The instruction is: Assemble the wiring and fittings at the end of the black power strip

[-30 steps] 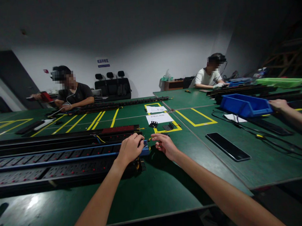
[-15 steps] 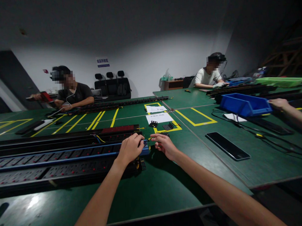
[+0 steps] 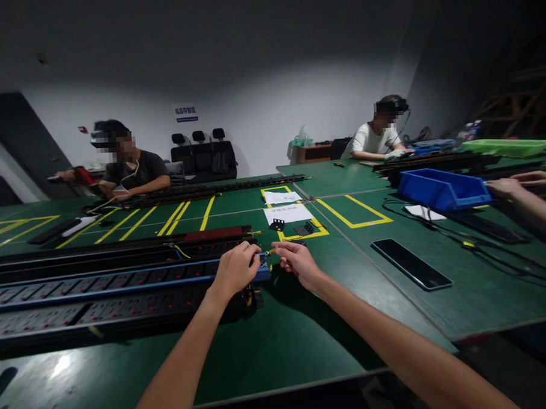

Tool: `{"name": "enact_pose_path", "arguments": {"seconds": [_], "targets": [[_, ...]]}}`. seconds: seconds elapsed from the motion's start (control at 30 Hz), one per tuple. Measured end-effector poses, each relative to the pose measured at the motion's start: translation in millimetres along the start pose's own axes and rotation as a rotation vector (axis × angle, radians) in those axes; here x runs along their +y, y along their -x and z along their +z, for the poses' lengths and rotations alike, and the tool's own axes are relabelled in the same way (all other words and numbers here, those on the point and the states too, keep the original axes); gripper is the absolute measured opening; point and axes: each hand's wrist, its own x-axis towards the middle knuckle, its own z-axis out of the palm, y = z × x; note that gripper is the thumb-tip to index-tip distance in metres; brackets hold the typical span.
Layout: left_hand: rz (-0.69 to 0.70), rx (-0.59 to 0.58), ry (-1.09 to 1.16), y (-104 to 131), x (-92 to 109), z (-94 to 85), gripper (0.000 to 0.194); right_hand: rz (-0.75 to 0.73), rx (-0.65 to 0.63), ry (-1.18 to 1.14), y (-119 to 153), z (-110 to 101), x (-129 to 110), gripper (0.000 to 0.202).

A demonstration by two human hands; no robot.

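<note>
I am steadying the blue strip (image 3: 163, 276), left hand (image 3: 236, 267) gripping its right end, while the right hand (image 3: 299, 263) is pinching the yellow wire (image 3: 271, 251) just beyond, near the tip for control.

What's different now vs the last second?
Another hand has come in at the right edge, beside the co-worker's hand at the blue bin. Unchanged: left hand on the blue-edged rail, right hand at the yellow wire; phone unmoved.
</note>
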Motion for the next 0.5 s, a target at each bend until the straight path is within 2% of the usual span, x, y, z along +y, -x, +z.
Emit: {"name": "enact_pose_path", "arguments": {"seconds": [0.2, 0.5], "targets": [[0.002, 0.004, 0.010, -0.3, 0.2, -0.3, 0.020, -0.053, 0.109, 0.041, -4.6, -3.0, 3.8, 0.039], [0.002, 0.014, 0.076, -1.1, -0.7, 0.5, 0.024, 0.023, 0.037, 0.048, -4.3, -3.3, 5.7, 0.039]]}}
